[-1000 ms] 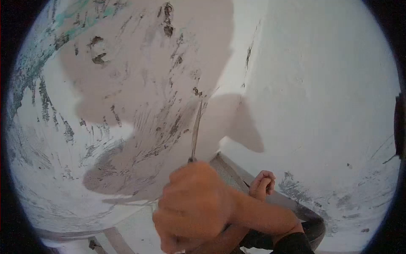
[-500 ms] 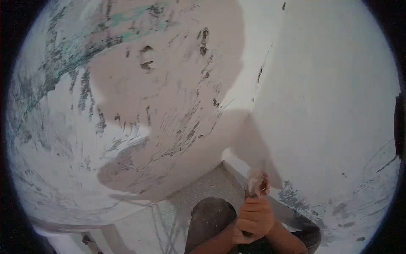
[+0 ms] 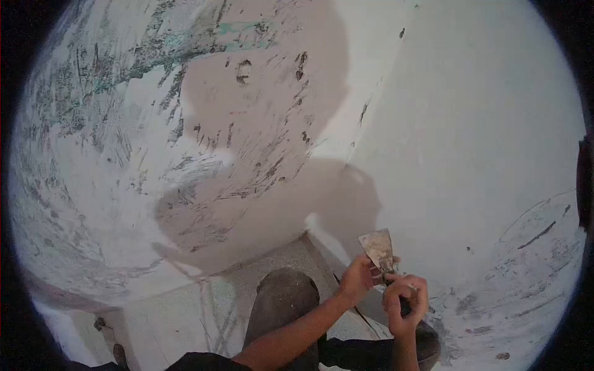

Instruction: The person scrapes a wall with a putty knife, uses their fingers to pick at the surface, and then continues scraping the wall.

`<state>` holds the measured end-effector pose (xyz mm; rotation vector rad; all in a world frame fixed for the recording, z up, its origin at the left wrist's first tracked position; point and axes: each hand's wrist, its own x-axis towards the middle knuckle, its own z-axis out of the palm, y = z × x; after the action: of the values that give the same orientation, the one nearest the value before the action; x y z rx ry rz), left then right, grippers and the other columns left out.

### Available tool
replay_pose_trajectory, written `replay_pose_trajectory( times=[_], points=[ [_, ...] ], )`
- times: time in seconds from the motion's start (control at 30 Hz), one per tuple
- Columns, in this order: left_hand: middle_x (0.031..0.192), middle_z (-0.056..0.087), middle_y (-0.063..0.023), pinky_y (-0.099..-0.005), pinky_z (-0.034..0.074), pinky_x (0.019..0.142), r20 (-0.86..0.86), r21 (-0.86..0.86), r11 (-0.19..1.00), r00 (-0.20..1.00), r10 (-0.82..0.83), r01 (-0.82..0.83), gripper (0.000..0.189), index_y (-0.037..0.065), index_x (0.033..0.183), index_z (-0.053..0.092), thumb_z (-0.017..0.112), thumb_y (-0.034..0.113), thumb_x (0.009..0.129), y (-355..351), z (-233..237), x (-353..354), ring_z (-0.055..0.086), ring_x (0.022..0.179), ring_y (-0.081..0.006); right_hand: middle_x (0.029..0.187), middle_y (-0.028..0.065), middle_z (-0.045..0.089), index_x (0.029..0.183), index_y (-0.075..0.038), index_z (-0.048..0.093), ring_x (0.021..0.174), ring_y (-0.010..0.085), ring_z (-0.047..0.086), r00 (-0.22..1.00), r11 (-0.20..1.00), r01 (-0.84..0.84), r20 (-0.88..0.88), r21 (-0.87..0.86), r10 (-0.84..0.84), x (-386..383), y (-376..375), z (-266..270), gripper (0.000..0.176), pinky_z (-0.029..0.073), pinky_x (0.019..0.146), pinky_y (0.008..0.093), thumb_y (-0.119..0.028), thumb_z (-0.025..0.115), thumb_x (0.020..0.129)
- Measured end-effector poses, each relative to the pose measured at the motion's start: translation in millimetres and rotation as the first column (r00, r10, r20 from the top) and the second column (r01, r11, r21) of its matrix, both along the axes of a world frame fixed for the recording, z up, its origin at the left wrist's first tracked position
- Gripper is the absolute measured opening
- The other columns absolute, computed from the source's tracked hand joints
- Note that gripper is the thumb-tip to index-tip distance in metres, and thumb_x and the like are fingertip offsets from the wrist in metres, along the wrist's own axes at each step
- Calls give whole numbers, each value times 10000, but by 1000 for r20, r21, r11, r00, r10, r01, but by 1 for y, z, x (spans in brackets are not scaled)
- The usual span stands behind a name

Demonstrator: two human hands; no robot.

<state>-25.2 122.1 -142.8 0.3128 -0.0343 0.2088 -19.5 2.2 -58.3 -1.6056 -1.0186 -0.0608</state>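
A putty knife (image 3: 378, 247) with a worn, plaster-stained blade points up and slightly left in front of my knees. My left hand (image 3: 357, 279) is closed at the left side of its lower blade, fingers bent. On the other side, my right hand (image 3: 407, 300) is closed, with thumb and fingers pinched at the handle, which is mostly hidden. Both hands are close together, just above the floor near the wall corner.
A patchy, scraped wall (image 3: 124, 185) with dark and green marks rises on the left. A smoother pale wall (image 3: 470, 154) meets it along a cracked corner. My bent knee (image 3: 284, 303) is over the speckled floor (image 3: 185, 321). Shadows fall across the left wall.
My hands were clasped together around the tool and have come apart, left and right of it. The blurred blade is now plainly visible. The view has shifted slightly.
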Motion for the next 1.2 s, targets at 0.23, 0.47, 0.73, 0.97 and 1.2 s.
replay_pose_trajectory(
  times=[0.23,0.47,0.73,0.97,1.2],
  points=[
    [943,604,-83,-278,503,661,-144,311,882,900,412,-354,305,29,1090,513,447,304,975,72,76,13,606,768,-150,952,92,534,1158,27,465,737,192,561,999,954,-36,37,299,26,24,79,15,286,469,876,366,-67,530,895],
    [799,552,-22,-222,428,540,25,658,502,682,731,-562,300,22,1107,497,447,295,994,140,63,17,516,625,-86,959,66,540,1415,-64,338,680,97,515,934,986,-44,-344,159,97,15,170,-33,489,446,588,227,-80,462,942],
    [853,564,-59,-252,423,626,149,835,230,606,782,-501,303,1,1113,493,430,277,1004,159,47,9,513,697,-110,630,-11,501,1484,-98,220,462,52,419,735,949,-196,-604,246,308,15,179,-47,553,347,414,228,-198,446,989],
    [763,557,-71,-302,437,579,63,903,230,641,765,-363,342,-21,1176,472,387,264,1009,160,59,-2,513,620,-141,585,-20,477,1483,-86,208,420,49,388,662,943,-166,-676,287,322,3,184,-52,547,330,380,213,-185,430,993],
    [781,610,-121,-323,449,586,270,915,-2,611,744,-402,383,-32,1167,495,404,301,1001,169,42,4,565,635,-178,755,42,594,1452,-34,275,424,31,402,699,946,-127,-649,298,298,5,190,-65,533,298,350,196,-250,442,993]
  ],
)
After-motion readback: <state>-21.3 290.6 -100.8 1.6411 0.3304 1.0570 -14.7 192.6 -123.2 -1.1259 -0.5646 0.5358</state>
